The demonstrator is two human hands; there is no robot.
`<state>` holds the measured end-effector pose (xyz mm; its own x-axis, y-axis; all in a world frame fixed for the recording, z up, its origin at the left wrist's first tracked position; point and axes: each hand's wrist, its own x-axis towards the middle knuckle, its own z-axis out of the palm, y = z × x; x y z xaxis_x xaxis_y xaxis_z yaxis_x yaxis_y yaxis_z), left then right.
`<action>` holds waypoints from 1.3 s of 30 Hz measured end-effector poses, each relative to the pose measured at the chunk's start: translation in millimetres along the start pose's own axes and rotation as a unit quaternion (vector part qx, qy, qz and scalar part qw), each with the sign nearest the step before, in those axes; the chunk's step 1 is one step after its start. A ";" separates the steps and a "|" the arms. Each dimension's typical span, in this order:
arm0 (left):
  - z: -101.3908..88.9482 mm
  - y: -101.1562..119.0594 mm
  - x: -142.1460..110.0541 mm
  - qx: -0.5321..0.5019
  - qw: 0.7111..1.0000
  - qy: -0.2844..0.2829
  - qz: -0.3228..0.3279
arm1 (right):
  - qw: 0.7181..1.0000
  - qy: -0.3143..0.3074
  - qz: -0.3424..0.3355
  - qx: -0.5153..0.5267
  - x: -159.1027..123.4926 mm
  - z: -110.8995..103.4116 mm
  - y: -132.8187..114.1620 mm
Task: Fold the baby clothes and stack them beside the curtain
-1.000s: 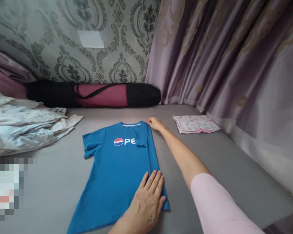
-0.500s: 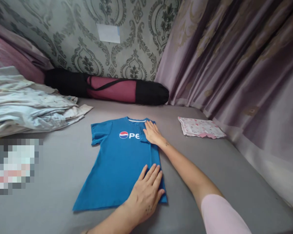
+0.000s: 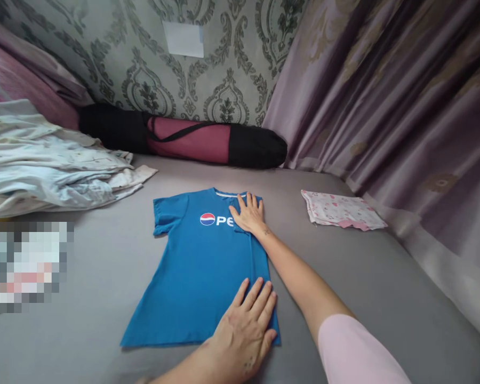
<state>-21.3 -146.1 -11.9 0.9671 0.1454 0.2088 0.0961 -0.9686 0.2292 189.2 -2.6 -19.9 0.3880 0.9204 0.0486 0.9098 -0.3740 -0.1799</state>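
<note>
A blue T-shirt (image 3: pixel 200 277) with a round red, white and blue logo and the letters "PE" lies flat, its collar pointing away from me. Its right side is folded inward, and the sleeve there lies over part of the lettering. My right hand (image 3: pixel 248 212) rests with fingers spread on the folded sleeve near the collar. Lower down, my left hand (image 3: pixel 246 325) lies flat on the folded side close to the bottom hem, its fingers stretched out. Neither hand grips the cloth.
The shirt lies on a grey sheet (image 3: pixel 320 282). To the right is a folded white-and-pink patterned cloth (image 3: pixel 342 209). Light-coloured fabric (image 3: pixel 52 165) is heaped at left. A black-and-maroon long bag (image 3: pixel 192 141) lies along the wall, beside purple curtains (image 3: pixel 344 96).
My right hand has turned slightly and spread its fingers on the folded sleeve. The left hand stays flat near the hem. The whole view has shifted a little.
</note>
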 end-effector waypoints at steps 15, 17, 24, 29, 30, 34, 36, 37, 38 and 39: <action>-26.1 -16.9 5.2 -0.089 0.991 0.059 -0.087 | 0.996 -0.028 -0.071 0.046 -12.7 -15.4 -4.5; -23.9 -26.3 5.3 -0.099 0.983 0.096 -0.122 | 0.997 -0.023 -0.064 0.033 -17.1 -5.6 -10.6; -33.6 -57.9 2.3 -0.177 0.923 0.243 -0.241 | 0.993 -0.005 -0.057 0.100 -10.1 1.2 -7.7; -55.7 -62.3 2.1 -0.214 0.882 0.234 -0.349 | 0.981 0.025 -0.055 0.187 -28.4 -13.0 15.9; -58.1 -62.3 2.0 -0.216 0.878 0.234 -0.358 | 0.982 0.020 -0.056 0.181 -39.2 -14.4 20.5; -59.6 -61.9 1.9 -0.219 0.873 0.232 -0.368 | 0.990 -0.051 -0.046 0.125 -95.4 -15.4 30.2; -57.8 -61.5 1.9 -0.219 0.875 0.224 -0.369 | 0.991 -0.080 -0.046 0.098 -122.6 -15.9 28.4; -56.9 -61.3 1.9 -0.219 0.876 0.220 -0.369 | 0.991 -0.087 -0.048 0.088 -134.5 -16.6 26.1; -56.1 -61.2 1.8 -0.220 0.877 0.216 -0.369 | 0.991 -0.092 -0.050 0.081 -145.3 -17.5 23.1; -55.5 -61.1 1.6 -0.220 0.877 0.212 -0.371 | 0.991 -0.094 -0.050 0.077 -155.1 -18.7 19.8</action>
<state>-38.7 -75.5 27.2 0.4934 0.8549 0.1602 0.4709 -0.4173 0.7773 149.8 -154.9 -12.6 0.2494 0.9624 -0.1075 0.9032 -0.2712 -0.3327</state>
